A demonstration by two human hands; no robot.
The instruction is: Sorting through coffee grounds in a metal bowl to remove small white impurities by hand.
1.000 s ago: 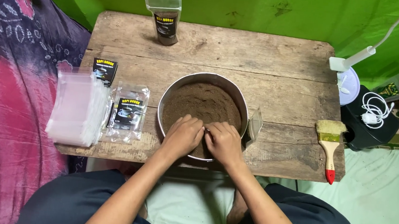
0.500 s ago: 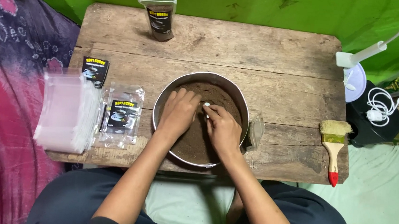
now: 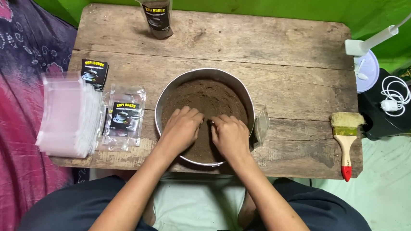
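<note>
Both hands are down in the round metal pan (image 3: 168, 103) of brown powder (image 3: 211, 99), side by side and close together. The left hand (image 3: 181, 128) lies palm down on the powder with its fingers curled loosely into it, gripping nothing that I can make out. The right hand (image 3: 230, 136) is bent the same way, fingertips buried in the powder, so I cannot tell whether it holds anything.

The pan sits at the near edge of the wooden worktop (image 3: 278, 43), right in front of the seated person. Left of it lie a clear pouch with a dark label (image 3: 124, 117), a loose dark label (image 3: 94, 73) and a stack of empty clear bags (image 3: 68, 115). A filled pouch (image 3: 155, 10) stands at the far edge. To the right, a paintbrush with a red-tipped handle (image 3: 346, 140) rests on the worktop.
</note>
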